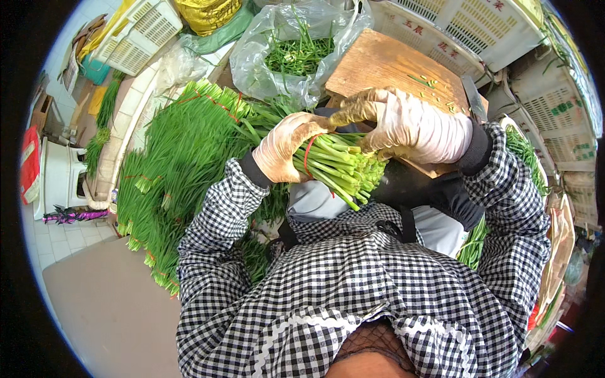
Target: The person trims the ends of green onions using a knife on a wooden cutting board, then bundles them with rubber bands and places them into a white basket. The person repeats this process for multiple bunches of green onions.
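Observation:
A bunch of garlic chives [343, 167] lies across my lap, its pale cut stems pointing right and its leaves trailing left. A red band [309, 154] circles the stems. My left hand [287, 148], in a stained pale glove, is wrapped round the bunch beside the band. My right hand [403, 126], gloved in a dirtied whitish glove, curls over the bunch from the far right side. Its fingertips come close to the left hand's, and its thumb rests near the stem ends. The underside of the bunch is hidden.
Banded chive bunches [183, 151] are heaped at left. A clear plastic bag [302, 50] of green trimmings stands ahead. A wooden board [397, 66] with scraps lies ahead right, a cleaver [472, 97] at its edge. White crates [466, 31] line the far right; a stool [60, 176] stands left.

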The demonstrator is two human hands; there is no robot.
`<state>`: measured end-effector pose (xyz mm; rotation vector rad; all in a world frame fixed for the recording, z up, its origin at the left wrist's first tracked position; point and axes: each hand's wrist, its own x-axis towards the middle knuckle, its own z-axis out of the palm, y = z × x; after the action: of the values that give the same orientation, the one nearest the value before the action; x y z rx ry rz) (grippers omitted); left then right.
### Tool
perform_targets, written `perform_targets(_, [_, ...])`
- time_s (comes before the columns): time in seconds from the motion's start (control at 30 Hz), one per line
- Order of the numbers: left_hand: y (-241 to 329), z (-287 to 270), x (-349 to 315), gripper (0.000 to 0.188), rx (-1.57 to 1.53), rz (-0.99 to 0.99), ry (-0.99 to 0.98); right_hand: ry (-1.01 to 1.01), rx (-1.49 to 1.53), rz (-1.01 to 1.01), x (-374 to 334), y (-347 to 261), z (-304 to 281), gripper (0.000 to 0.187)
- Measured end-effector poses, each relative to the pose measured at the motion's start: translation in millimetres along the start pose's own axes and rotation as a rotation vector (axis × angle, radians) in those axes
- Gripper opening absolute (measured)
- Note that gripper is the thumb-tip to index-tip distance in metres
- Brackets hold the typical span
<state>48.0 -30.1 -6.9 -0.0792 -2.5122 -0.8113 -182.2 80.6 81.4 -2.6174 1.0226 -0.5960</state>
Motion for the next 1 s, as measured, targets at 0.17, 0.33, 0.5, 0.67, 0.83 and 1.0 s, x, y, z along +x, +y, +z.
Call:
perform_targets(0.17, [3,5,8,0.078,0.055,0.022,-0.015,0.014,0.235,0.116,-30,3,9,0.013])
perform_targets(0.33, [4,3,8,0.077,0.058,-0.005,-0.013,0.195,0.726,0.233,-52,1,-5,0.022])
perform_targets(0.5, [5,2,13,0.075,0.021,-0.024,-0.049,0.247,0.547,0.145,-37,-4,-13,0.020])
perform_targets(0.67, [10,-1,16,0.074,0.045,-0.037,-0.089,0.087,0.119,0.053,-9,-11,-3,0.028])
perform_targets(0.83, [8,0,15,0.074,-0.023,-0.093,-0.095,0.125,0.257,0.007,-11,4,8,0.026])
perform_targets(1.0, [4,1,14,0.075,-0.062,-0.067,-0.117,0.051,0.503,0.067,-13,10,9,0.014])
